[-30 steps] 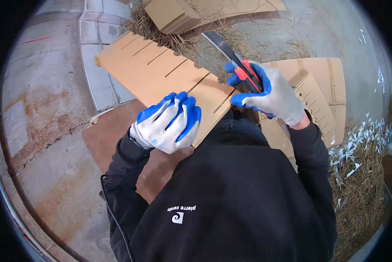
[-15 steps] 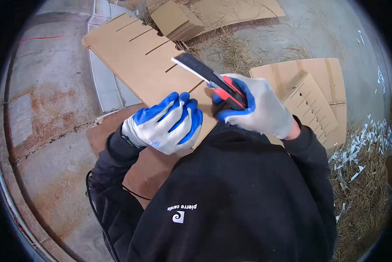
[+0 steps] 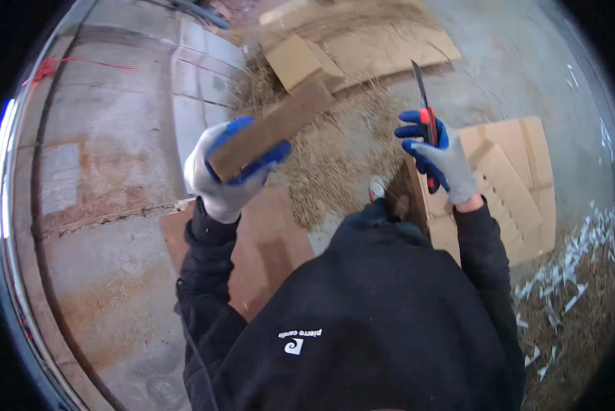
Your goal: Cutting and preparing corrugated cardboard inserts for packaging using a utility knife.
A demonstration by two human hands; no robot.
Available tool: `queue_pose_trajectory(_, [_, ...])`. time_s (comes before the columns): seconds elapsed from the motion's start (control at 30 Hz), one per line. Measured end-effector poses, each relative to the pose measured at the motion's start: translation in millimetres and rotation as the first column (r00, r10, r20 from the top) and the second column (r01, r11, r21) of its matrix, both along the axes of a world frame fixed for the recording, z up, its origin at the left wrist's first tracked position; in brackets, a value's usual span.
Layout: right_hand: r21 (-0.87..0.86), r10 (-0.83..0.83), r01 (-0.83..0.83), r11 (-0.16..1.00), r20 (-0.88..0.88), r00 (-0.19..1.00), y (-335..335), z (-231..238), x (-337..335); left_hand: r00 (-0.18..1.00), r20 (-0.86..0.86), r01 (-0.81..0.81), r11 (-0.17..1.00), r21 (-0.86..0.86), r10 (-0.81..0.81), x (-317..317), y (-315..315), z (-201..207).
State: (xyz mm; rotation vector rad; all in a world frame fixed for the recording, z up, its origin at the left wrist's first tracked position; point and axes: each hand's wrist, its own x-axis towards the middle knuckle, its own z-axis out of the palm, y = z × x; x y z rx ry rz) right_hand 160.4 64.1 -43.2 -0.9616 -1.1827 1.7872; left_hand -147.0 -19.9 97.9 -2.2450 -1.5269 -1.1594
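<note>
Both hands wear white gloves with blue palms and fingers. My left hand [image 3: 226,196] is closed round one end of a brown cardboard stack [image 3: 273,130], held up at the left and turned so that its long, narrow edge faces me. Over on the right, my right hand [image 3: 451,164] grips the red and black handle of a knife [image 3: 428,127]. Its long dark blade points up and away from me, well apart from the stack.
Below the left hand lies a reddish-brown board [image 3: 270,250]. At the right, a notched cardboard piece [image 3: 509,185] rests on larger cardboard [image 3: 536,147]. A cardboard block [image 3: 293,61] sits at the back. Cardboard strips [image 3: 335,171] litter the floor, with white scraps [image 3: 571,257] farther right.
The cardboard stack has been lifted and turned from its broad notched face to its narrow edge. My right hand has moved right, away from it, with the knife now pointing up.
</note>
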Motion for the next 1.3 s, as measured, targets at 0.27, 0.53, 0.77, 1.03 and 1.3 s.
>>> queue_pose_trajectory(0.27, [0.212, 0.007, 0.025, 0.977, -0.148, 0.989, 27.6, 75.6, -43.6, 0.514, 0.841, 0.173, 0.939, -0.297, 0.171, -3.9, 24.5, -4.1])
queue_pose_trajectory(0.53, [0.342, 0.040, 0.043, 0.939, -0.232, 0.972, 48.8, 139.6, -71.9, 0.481, 0.864, 0.198, 0.942, -0.271, 0.147, -6.5, 43.8, -12.7])
queue_pose_trajectory(0.77, [0.383, 0.042, 0.077, 0.920, -0.293, 0.955, 50.4, 151.8, -70.4, 0.410, 0.903, 0.253, 0.935, -0.249, 0.129, 5.5, 45.0, -16.0])
queue_pose_trajectory(1.03, [0.533, -0.029, 0.155, 0.832, -0.236, 0.971, 46.4, 148.5, -68.8, 0.520, 0.842, 0.194, 0.941, -0.279, 0.142, 26.0, 43.9, -2.2])
queue_pose_trajectory(1.3, [0.456, 0.000, 0.104, 0.884, -0.222, 0.975, 52.7, 135.8, -60.2, 0.451, 0.878, 0.244, 0.925, -0.292, 0.158, 30.5, 44.5, -14.1])
